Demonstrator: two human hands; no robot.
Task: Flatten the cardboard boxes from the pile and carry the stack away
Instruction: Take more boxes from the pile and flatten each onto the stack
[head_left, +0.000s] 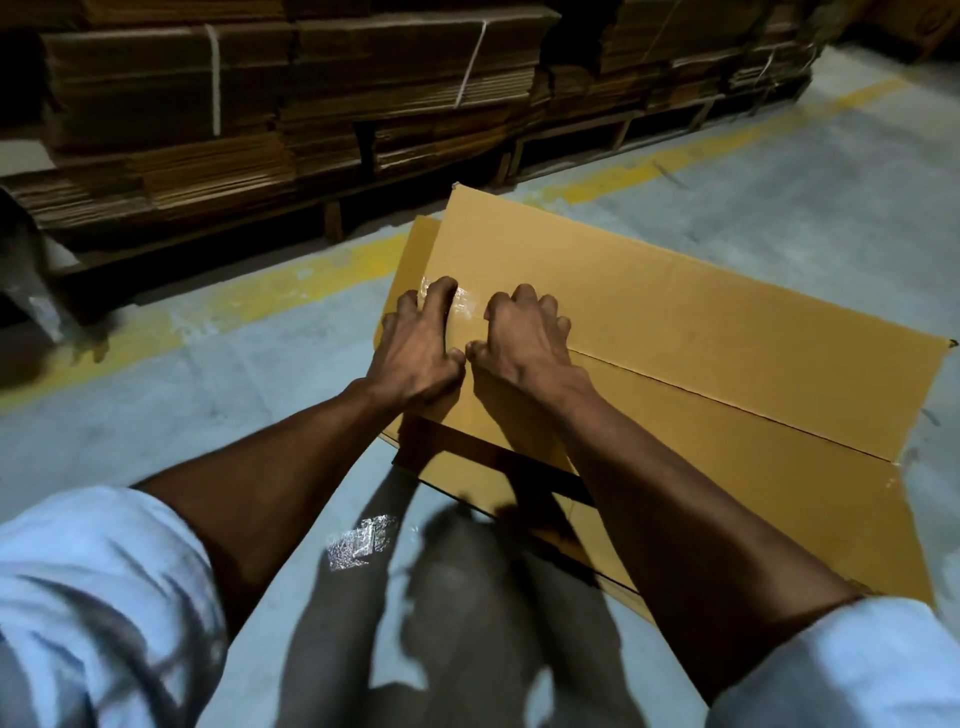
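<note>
In the head view, a cardboard box (675, 332) lies on the floor (779, 171) in the middle of the scene, its two top flaps meeting along a seam that runs away to the right. The left end of that seam is covered by a glossy strip of clear tape (460, 301). Both hands sit side by side on this taped end. The left hand (421, 345) has its fingers curled like claws, the fingertips digging at the tape; the right hand (522, 332) is just beside it, fingers bent too, nails pressing into the seam. Neither hand plainly holds anything; they seem to be picking at the tape to free the flaps, which I judge must open before the box can fold flat. Both forearms reach down from rolled pale sleeves.

The floor is grey-blue painted concrete, scuffed, with a worn yellow line (291, 291) crossing it just beyond the box. A crumpled bit of shiny tape (358, 543) lies near the person, left of the box. On the far side, bundles of flat cardboard (166, 98), tied with white string, are stacked on wooden pallets (613, 132). The light is dim.
</note>
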